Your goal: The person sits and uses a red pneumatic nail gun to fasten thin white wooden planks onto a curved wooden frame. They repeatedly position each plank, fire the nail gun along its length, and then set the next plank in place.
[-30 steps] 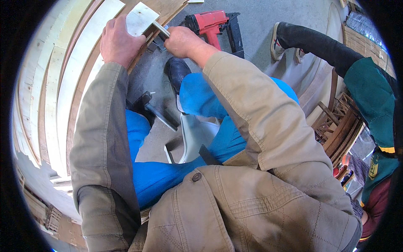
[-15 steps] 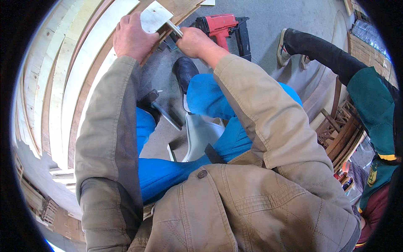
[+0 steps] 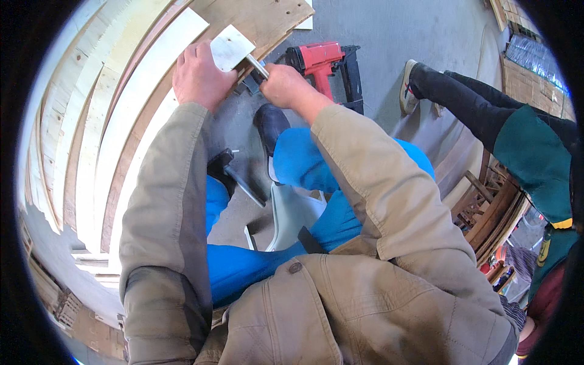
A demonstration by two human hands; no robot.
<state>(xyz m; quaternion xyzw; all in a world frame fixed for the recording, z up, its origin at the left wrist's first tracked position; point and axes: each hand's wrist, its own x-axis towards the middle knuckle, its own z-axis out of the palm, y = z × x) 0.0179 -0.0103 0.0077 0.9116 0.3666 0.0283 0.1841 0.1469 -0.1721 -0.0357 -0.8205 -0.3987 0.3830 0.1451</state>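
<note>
My left hand (image 3: pixel 199 76) is closed around the near left side of a small square block of pale wood (image 3: pixel 232 47), its thumb along the lower edge. The block lies over the edge of a wide brown board (image 3: pixel 258 18). My right hand (image 3: pixel 285 84) is wrapped around one end of a slim, light rod (image 3: pixel 258 66), possibly metal. The rod's other end meets the block's right corner; whether it goes under or into it cannot be seen. Just right of that hand, a red and black nail gun (image 3: pixel 322 61) lies on the floor.
Long pale planks (image 3: pixel 103 115) lie side by side at left. A hammer (image 3: pixel 234 173) rests near my feet, beside a pale green plastic stool (image 3: pixel 295 210) between my legs. Another person's dark-clad leg (image 3: pixel 468 94) reaches in from the right, near stacked brown wooden pieces (image 3: pixel 486 216).
The whole view has shifted, so my hands, block and nail gun appear lower and slightly right. Both hands keep their hold. The other person's legs appear further spread.
</note>
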